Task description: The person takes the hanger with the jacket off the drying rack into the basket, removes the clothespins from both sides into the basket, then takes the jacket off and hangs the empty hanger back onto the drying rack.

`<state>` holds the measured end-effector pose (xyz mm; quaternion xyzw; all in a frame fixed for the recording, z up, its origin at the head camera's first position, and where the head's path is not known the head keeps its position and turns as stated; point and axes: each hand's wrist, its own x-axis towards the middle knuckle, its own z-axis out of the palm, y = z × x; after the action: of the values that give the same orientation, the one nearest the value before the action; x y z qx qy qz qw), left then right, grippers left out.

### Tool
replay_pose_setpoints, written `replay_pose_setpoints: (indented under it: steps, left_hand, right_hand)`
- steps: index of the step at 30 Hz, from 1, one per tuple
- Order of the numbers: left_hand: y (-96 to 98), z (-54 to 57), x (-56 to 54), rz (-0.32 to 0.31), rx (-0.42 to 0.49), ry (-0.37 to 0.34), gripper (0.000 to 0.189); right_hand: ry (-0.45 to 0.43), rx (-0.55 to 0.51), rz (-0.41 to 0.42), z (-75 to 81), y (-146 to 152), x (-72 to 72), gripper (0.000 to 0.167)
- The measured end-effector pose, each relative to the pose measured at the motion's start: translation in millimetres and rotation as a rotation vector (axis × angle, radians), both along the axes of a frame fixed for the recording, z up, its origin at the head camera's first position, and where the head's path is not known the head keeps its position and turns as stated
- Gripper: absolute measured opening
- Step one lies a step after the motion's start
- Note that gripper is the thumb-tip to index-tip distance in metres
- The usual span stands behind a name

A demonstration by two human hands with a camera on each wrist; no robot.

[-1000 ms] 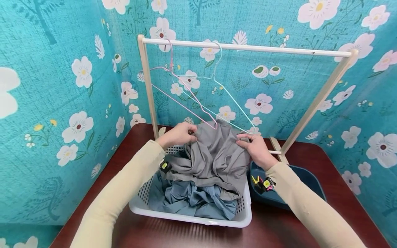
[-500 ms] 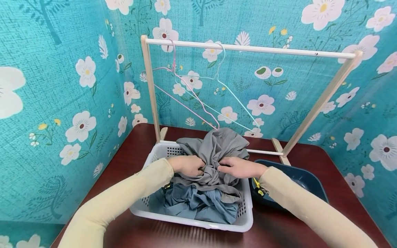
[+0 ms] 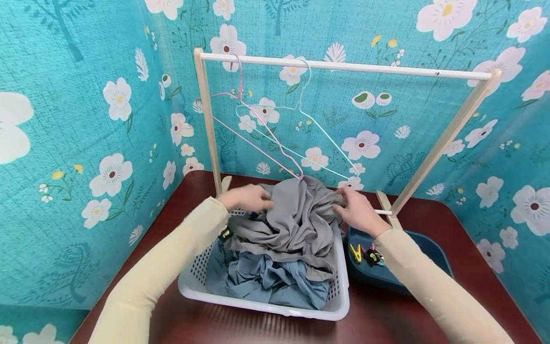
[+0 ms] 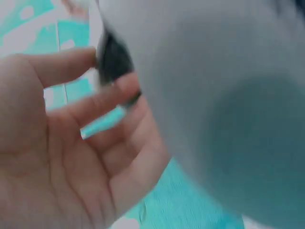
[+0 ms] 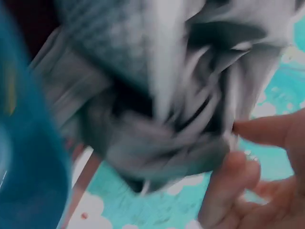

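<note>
A rumpled grey garment (image 3: 296, 224) lies heaped over the back of a white laundry basket (image 3: 258, 298). Teal-blue cloth (image 3: 275, 279) fills the basket's front. At the garment's left side is my left hand (image 3: 249, 198); in the left wrist view its thumb and forefinger stand apart at a dark, blurred piece of cloth (image 4: 114, 59). My right hand (image 3: 358, 212) is at the garment's right side. Its thumb and forefinger are spread at the cloth's edge in the right wrist view, with a gap between the fingertips (image 5: 238, 162).
A wooden drying rack (image 3: 343, 67) stands behind the basket. From its bar hang a pink hanger (image 3: 268, 131) and a light-blue hanger (image 3: 326, 134), low over the garment. Right of the basket sits a dark blue tub (image 3: 434, 248) holding a yellow clothes peg (image 3: 355, 253).
Both hands bunched the garment's middle half a second ago; now they have moved apart to its sides. The cloth has spread out wider between them and the hangers have barely moved.
</note>
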<state>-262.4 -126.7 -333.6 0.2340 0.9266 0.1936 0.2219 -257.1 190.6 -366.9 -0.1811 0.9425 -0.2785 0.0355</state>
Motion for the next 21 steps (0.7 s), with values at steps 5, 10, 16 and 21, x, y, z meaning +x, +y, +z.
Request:
replay_pose_setpoints:
  steps: [5, 10, 16, 21]
  left_hand:
    - [-12.1, -2.3, -15.9, 0.248, -0.035, -0.025, 0.050]
    - [-6.8, -11.9, -28.9, 0.332, -0.024, -0.061, 0.062]
    - [-1.1, -23.0, -44.2, 0.237, 0.087, -0.200, 0.056]
    - [-2.1, -27.1, -51.0, 0.294, 0.237, -0.301, 0.057]
  right_hand:
    - [-0.294, 0.074, -0.135, -7.4, 18.0, -13.2, 0.085]
    - [-0.612, -0.213, -0.080, -13.6, 21.6, -27.2, 0.088]
    - [-0.717, -0.489, -0.073, -24.5, 19.1, -42.0, 0.076]
    - [-0.658, -0.631, -0.133, -32.4, 15.5, -52.6, 0.068]
